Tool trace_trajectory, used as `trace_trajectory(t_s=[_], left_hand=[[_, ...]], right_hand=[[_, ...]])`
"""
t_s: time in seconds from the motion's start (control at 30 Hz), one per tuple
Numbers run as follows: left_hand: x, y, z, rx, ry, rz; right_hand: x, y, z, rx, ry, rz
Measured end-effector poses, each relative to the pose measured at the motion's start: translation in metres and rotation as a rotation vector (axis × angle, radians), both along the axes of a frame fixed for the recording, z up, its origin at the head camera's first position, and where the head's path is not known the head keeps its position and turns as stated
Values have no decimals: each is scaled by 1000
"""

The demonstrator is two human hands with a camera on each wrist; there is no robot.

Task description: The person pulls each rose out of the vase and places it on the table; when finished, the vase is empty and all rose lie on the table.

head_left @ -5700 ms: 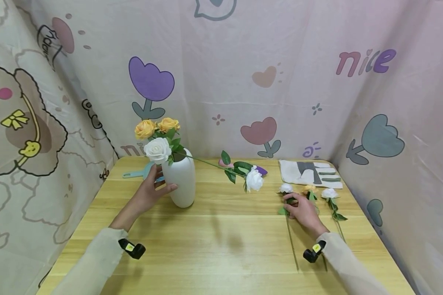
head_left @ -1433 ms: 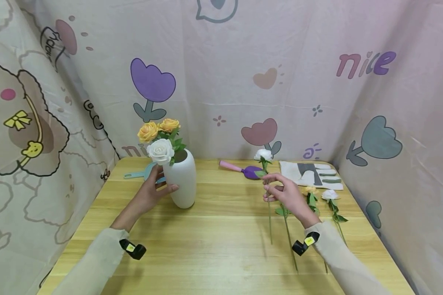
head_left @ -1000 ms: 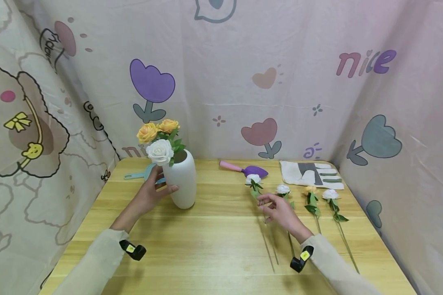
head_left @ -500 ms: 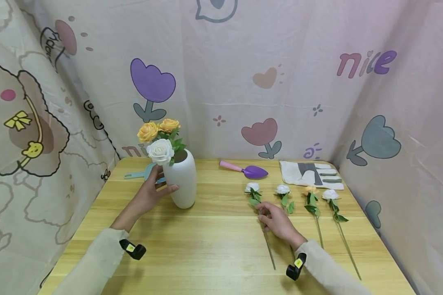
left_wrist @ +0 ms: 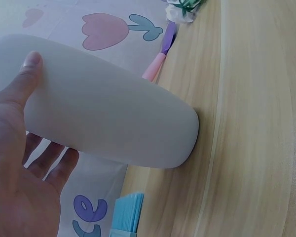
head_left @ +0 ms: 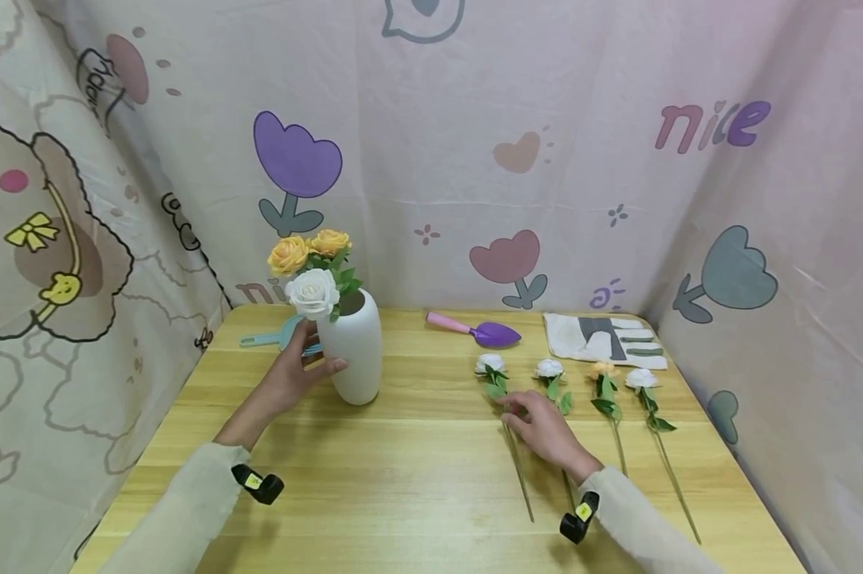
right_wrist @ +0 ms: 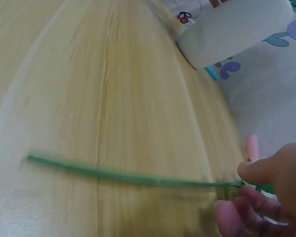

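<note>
My left hand holds a white vase by its side, thumb in front and fingers behind, as the left wrist view shows. Two yellow roses and a white rose stand in its mouth, leaning left. My right hand pinches the stem of another white rose, which lies low over the table with its bloom pointing away. The right wrist view shows thumb and fingertips at that green stem, which is blurred.
Right of my right hand lie a white rose, a yellow rose and another white rose. Behind them are a pink-handled purple trowel and a grey-white glove. A light-blue tool lies partly behind the vase.
A white rose that leaned out of the vase to the right is gone from it. My right hand held a white rose upright, then lowered it beside the others. My left hand stayed on the vase.
</note>
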State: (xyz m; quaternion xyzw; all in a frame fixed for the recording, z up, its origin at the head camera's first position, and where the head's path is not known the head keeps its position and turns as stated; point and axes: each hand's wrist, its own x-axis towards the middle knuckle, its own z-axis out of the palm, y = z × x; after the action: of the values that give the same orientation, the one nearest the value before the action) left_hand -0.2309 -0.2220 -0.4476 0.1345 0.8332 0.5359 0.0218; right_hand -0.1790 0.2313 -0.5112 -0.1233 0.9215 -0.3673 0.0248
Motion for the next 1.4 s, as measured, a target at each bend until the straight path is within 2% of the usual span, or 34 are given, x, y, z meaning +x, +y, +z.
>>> trace_trajectory(t_s=[0.17,0.27,0.43,0.53,0.63,0.77,0.93,1.07,1.2,1.3,1.4], left_hand=[[0,-2,-1,7,6,-6],[0,0,-2,6,10,-3],[-1,0,-2,-5,9,8],[-1,-1,-2,-7,3,13],[-2,-1,-2,-7,-1,12],[-2,-1,-3,-10,0,14],[-2,0,-2,-11,6,10],[-2,0,-2,-10,5,7],[-1,-1,-1,-18,9,4],[-1,-2,-1,-32,16,-2],[-1,-2,-1,-41,22,-11]], right_hand=[[0,-1,0,-74,-104,4],[-6,1,8,-116,-102,-30],[-24,1,39,-204,-24,-81],[-35,-7,63,-250,24,-61],[-45,-21,89,-312,63,-12],[-57,-46,119,-424,81,97],[-65,-84,145,-437,116,228],[-64,-115,158,-428,142,357],[-60,-146,165,-314,273,485],[-60,-166,166,-243,380,546],[-60,-182,165,-211,400,583]])
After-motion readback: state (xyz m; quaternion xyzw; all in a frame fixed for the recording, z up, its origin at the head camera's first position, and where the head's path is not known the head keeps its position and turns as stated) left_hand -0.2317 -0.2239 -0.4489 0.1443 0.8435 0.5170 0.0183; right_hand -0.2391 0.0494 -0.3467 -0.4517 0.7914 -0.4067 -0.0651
